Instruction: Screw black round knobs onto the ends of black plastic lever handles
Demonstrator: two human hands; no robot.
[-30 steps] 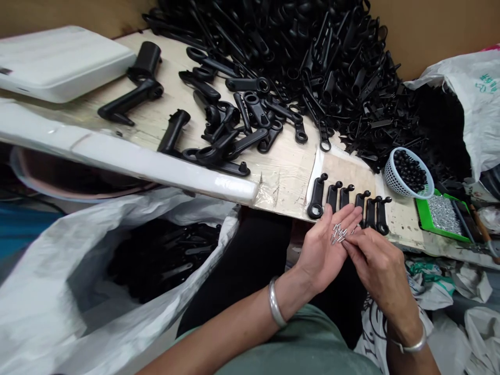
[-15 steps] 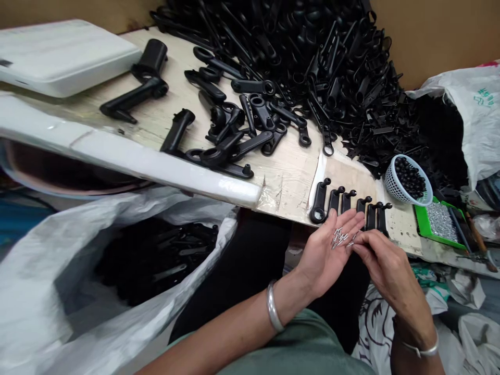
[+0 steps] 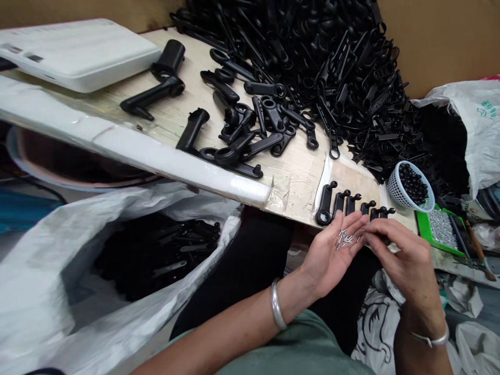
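My left hand [image 3: 332, 255] is palm up, fingers stretched out and slightly cupped, with several small metal pins [image 3: 344, 239] lying loose in it. My right hand [image 3: 406, 255] is closed in a pinch at the left fingertips. A single pin shows at its thumb tip, partly hidden by the fingers. Just beyond both hands, black crank-shaped plastic arms [image 3: 324, 205] stand in a row at the table edge, each with a knobbed stub at its upper end. The hands cover the lower ends of some of them.
A large heap of black plastic parts [image 3: 312, 62] fills the back of the table [image 3: 292, 172]. To the right are a basket [image 3: 394, 192] of black balls and a green tray [image 3: 424, 226] of metal pins. An open white sack [image 3: 39, 291] holds black parts at lower left.
The view has shifted slightly, so the table things sit further right. My right hand has drawn slightly right and turned, still pinching at the left fingertips. The pins remain on my left palm.
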